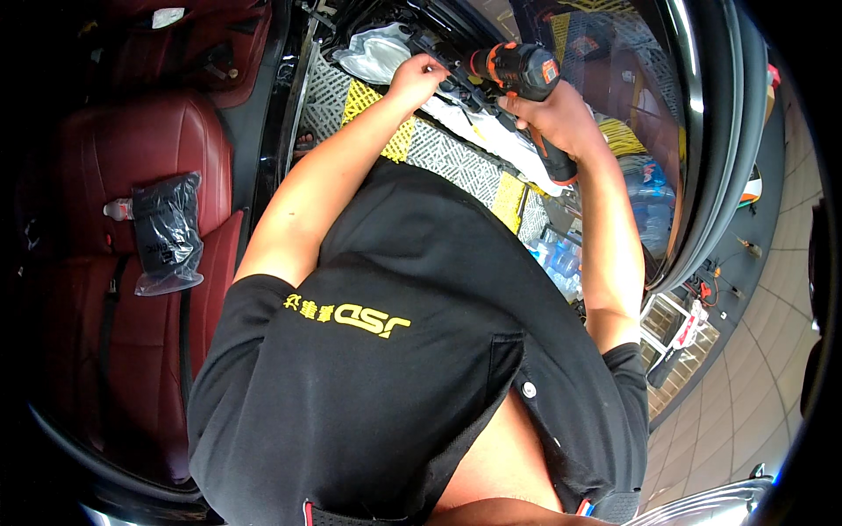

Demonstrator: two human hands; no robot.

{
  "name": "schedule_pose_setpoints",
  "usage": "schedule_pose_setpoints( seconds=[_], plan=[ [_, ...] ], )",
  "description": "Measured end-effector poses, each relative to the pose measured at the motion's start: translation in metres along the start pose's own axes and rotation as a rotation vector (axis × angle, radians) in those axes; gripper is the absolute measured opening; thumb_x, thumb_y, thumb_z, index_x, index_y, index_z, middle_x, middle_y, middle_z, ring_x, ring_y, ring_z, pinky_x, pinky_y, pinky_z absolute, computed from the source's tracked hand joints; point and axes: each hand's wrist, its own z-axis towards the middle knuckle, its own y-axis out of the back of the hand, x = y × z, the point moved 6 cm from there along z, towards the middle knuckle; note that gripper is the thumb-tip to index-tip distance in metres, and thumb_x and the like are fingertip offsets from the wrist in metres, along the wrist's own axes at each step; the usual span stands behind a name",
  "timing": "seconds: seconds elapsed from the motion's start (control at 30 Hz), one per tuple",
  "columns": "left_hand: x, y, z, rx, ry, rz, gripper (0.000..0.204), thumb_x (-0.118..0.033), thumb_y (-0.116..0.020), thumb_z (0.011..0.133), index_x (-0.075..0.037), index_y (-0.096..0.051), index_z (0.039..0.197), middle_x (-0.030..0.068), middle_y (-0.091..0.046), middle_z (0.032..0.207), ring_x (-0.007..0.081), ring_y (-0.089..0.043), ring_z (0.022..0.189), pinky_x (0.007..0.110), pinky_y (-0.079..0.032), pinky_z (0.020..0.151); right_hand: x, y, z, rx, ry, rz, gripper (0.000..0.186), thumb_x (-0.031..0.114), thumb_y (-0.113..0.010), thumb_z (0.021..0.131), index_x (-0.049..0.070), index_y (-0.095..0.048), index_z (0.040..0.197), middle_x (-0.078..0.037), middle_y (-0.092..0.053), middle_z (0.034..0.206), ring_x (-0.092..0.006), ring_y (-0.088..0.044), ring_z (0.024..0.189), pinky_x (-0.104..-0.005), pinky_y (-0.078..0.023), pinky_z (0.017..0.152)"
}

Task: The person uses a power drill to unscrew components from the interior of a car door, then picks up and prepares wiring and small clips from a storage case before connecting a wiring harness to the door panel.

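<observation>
My right hand [561, 121] is wrapped around the handle of a black and orange cordless drill [524, 72]. Its front end points left, toward my other hand, and its orange-trimmed base shows below my fingers. My left hand [416, 84] is closed in a pinch at a long black plastic part [474, 95] that slants in front of the drill. What those fingertips hold is too small to make out. Silver-white sheeting [373, 54] lies beside and behind the black part.
On the left, a dark red car seat [162, 131] bears a clear bag [167, 232] with black contents. A car door with a window [631, 61] curves along the right. Grey and yellow floor grating [456, 145] shows below, with water bottles [561, 263] near my right forearm.
</observation>
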Motion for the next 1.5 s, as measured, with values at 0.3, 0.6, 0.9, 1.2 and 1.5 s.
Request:
schedule_pose_setpoints(
  seconds=[0.3, 0.6, 0.9, 1.2, 1.5],
  plan=[
    [-0.043, 0.036, -0.016, -0.696, -0.270, 0.309, 0.071, -0.047, -0.083, 0.085, 0.008, -0.058, 0.122, 0.0227, -0.071, 0.112, 0.0352, -0.071, 0.101, 0.041, -0.054, 0.093, 0.001, 0.000, 0.001, -0.004, -0.012, 0.006, 0.031, 0.029, -0.082, 0.086, 0.006, -0.077, 0.107, -0.003, -0.070, 0.072, -0.0124, -0.065, 0.067, -0.0325, -0.050, 0.066],
    [-0.038, 0.018, 0.028, -0.132, 0.340, 0.037, 0.045, -0.025, -0.074, 0.087, 0.006, -0.066, 0.118, 0.0149, -0.071, 0.109, 0.0271, -0.071, 0.097, 0.045, -0.059, 0.085, 0.007, 0.000, -0.002, 0.001, -0.023, -0.015, 0.033, 0.029, -0.083, 0.085, 0.006, -0.077, 0.108, -0.003, -0.070, 0.072, -0.0127, -0.064, 0.066, -0.0328, -0.051, 0.066],
    [-0.055, 0.010, 0.018, -0.070, 0.258, -0.222, 0.027, -0.005, -0.063, 0.086, 0.000, -0.068, 0.112, 0.0090, -0.070, 0.109, 0.0236, -0.068, 0.098, 0.041, -0.058, 0.084, 0.009, -0.001, -0.002, 0.008, -0.053, 0.022, 0.030, 0.025, -0.082, 0.085, 0.006, -0.076, 0.108, -0.004, -0.071, 0.074, -0.0118, -0.065, 0.068, -0.0326, -0.052, 0.066],
    [-0.047, 0.009, 0.025, 0.011, 0.240, -0.310, 0.027, -0.001, -0.063, 0.085, 0.000, -0.067, 0.111, 0.0075, -0.070, 0.106, 0.0219, -0.067, 0.098, 0.040, -0.056, 0.085, 0.011, -0.001, -0.001, -0.007, 0.033, 0.080, 0.028, 0.021, -0.082, 0.086, 0.004, -0.076, 0.107, -0.003, -0.072, 0.078, -0.0111, -0.066, 0.068, -0.0328, -0.053, 0.067],
    [-0.047, 0.011, 0.025, -0.008, 0.225, -0.292, 0.025, -0.003, -0.065, 0.085, 0.000, -0.065, 0.110, 0.0068, -0.067, 0.104, 0.0214, -0.064, 0.096, 0.040, -0.054, 0.086, 0.021, 0.001, -0.003, 0.007, -0.035, -0.006, 0.029, 0.024, -0.082, 0.086, 0.003, -0.077, 0.105, -0.005, -0.073, 0.076, -0.0129, -0.066, 0.068, -0.0333, -0.053, 0.068]
  ],
)
